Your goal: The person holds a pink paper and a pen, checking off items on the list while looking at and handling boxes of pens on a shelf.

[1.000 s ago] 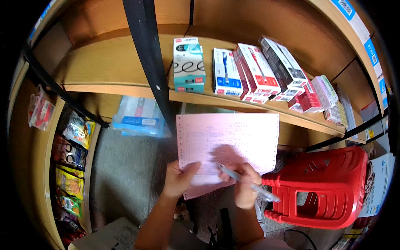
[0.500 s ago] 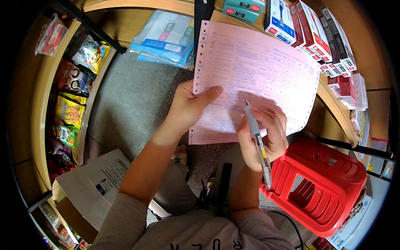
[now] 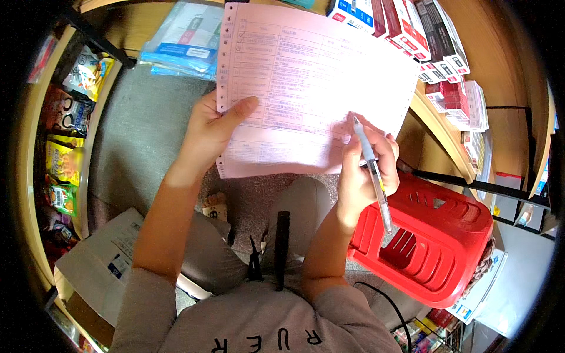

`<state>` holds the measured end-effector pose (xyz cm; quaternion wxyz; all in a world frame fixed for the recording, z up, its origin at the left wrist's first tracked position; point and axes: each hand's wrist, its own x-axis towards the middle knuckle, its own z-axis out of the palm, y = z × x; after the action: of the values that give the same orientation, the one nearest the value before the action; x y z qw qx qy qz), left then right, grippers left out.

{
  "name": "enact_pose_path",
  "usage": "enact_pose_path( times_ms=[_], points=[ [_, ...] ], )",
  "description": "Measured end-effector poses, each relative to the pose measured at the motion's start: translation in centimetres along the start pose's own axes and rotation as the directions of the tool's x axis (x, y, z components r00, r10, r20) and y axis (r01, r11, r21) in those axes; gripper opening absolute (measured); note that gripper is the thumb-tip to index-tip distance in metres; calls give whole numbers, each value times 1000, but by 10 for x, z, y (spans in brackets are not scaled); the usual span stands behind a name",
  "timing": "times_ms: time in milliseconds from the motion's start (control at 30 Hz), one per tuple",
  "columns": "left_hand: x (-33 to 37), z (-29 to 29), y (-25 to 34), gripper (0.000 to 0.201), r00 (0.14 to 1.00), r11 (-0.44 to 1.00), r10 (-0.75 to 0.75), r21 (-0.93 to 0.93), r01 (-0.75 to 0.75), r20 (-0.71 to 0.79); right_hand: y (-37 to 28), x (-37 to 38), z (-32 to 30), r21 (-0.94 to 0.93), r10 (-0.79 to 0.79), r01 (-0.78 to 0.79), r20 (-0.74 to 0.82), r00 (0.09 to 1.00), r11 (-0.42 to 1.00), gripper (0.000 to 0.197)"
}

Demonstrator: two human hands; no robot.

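A pink printed form [image 3: 294, 76] with punched holes along its sides hangs in front of me, tilted a little. My left hand [image 3: 215, 120] is closed on its left edge, the thumb lying on top and the other fingers behind the sheet. My right hand [image 3: 371, 167] grips a clear-barrelled pen [image 3: 375, 176] with a pale grip, its tip pointing up over the lower right part of the sheet. Whether the tip touches the paper I cannot tell. A few small tick marks show near the form's upper left corner.
A red plastic stool [image 3: 429, 241] stands at my right. Boxes of pens [image 3: 406, 29] line the shelf at upper right. Snack packets [image 3: 65, 159] fill the left shelf, above an opened cardboard box [image 3: 103, 259]. Clear plastic-wrapped folders [image 3: 185, 41] lie at the back.
My view has swung right, so the surroundings sit farther left and higher. Both hands keep their hold; the pen has shifted right over the form, toward its right side.
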<state>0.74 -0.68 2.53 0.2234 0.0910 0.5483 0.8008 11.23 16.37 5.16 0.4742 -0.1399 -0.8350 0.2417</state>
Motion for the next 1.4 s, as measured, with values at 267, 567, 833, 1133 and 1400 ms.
enact_pose_path(
  times_ms=[267,567,833,1133,1400],
  points=[
    [-2,-1,-3,19,999,997,-46,57,45,19,15,-4,-6,126,26,-16,-79,997,992,11],
    [0,5,-5,20,1000,997,-22,77,22,-4,25,-1,-26,308,244,-213,-64,968,927,12],
    [-1,7,-4,19,999,997,-17,70,14,37,44,11,-45,411,290,-191,-193,937,891,16],
    [-1,4,-5,22,996,998,-22,54,17,81,34,10,-43,448,383,-312,-77,921,838,22],
    [-3,5,-1,22,993,996,-69,66,63,92,36,9,-40,551,326,-299,51,944,779,13]
  ],
)
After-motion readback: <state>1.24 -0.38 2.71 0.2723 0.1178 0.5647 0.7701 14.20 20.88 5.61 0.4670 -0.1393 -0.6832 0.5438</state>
